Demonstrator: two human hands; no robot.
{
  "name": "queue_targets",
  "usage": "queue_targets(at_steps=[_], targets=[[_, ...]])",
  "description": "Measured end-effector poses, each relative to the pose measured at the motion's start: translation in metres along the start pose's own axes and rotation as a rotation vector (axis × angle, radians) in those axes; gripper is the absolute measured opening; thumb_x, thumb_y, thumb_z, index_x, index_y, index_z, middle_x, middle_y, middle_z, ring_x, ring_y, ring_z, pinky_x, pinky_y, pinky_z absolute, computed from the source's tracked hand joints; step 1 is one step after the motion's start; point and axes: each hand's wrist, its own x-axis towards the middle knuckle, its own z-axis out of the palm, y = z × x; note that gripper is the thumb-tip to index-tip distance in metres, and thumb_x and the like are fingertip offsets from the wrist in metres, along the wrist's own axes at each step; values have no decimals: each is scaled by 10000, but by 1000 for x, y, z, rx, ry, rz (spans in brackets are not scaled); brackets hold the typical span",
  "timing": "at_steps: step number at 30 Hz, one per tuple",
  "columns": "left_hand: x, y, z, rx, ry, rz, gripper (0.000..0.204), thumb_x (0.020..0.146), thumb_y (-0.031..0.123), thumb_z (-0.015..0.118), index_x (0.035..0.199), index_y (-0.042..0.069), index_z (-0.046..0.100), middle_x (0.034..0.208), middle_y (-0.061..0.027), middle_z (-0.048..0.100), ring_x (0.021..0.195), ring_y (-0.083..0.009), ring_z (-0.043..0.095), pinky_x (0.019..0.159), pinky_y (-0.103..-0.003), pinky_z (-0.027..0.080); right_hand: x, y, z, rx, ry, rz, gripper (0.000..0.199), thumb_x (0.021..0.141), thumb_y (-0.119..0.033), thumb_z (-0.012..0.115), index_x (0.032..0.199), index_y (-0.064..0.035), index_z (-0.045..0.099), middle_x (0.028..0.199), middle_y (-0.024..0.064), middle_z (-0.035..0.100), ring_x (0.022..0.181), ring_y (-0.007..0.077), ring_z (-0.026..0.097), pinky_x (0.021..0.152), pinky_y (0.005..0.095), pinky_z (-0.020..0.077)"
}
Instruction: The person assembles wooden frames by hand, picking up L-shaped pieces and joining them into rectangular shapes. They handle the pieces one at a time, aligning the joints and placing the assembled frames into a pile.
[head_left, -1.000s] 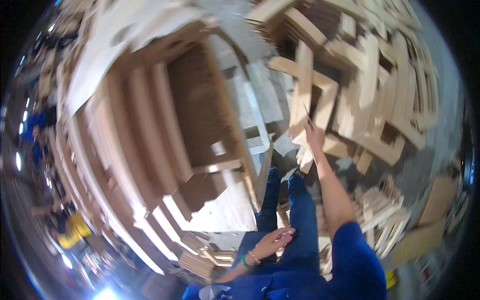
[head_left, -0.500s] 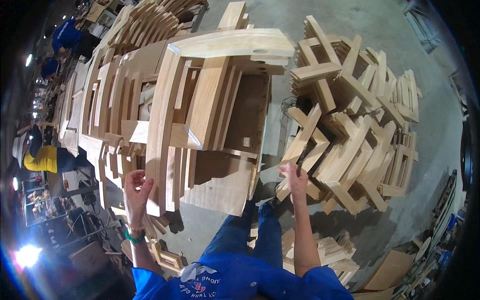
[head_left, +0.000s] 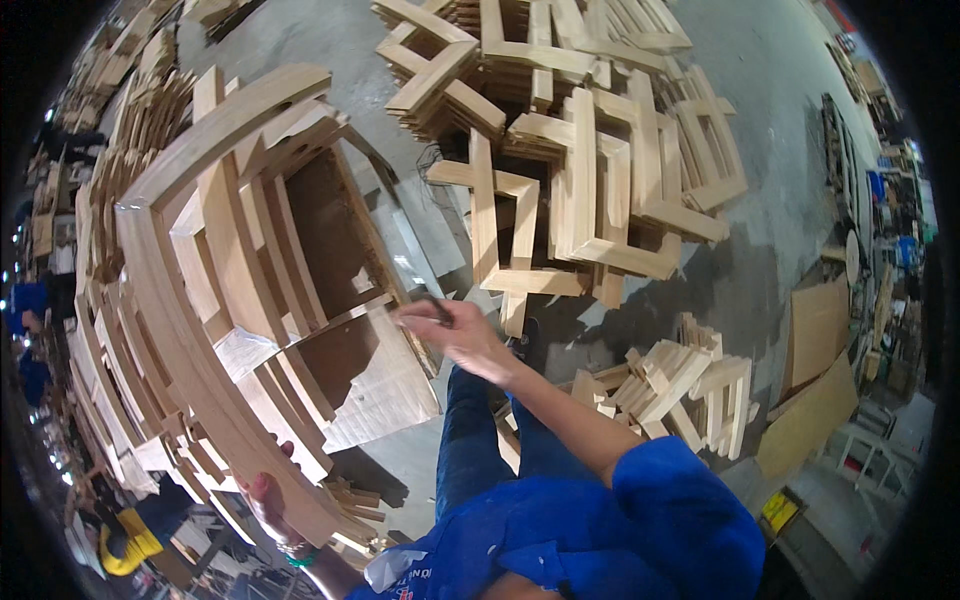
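L hand was clamped on the lower end of a wood frame, which lay atop other pcs at L, in head view. R hand was closed round a dark tool, a bit blurred, nr the cardboard edge. More frames sat stacked on the floor, upper R.

Grey floor, shadowed in patches — cardboard sheets and a pale metal frame at right — small bright lights far left.
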Motion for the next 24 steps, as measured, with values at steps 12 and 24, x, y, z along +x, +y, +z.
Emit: queue_targets(at_steps=[12,24], targets=[[-31,-105,183,647,-361,624,688,635,271,834,1153,43,443,1231,-198,436,1119,-302,458,893,-440,413,-7,-95,-31,226,59,-266,820,724,-199,770,1378,-1,317,1112,179,587,986,236,608,807,352,531],[0,-322,246,1108,-454,31,505,676,389,742,992,67,515,784,-187,644,736,-370,642,624,-437,516,-30,108,-182,223,382,214,634,789,-244,711,1304,0,433,1134,127,600,1027,170,580,853,292,499]])
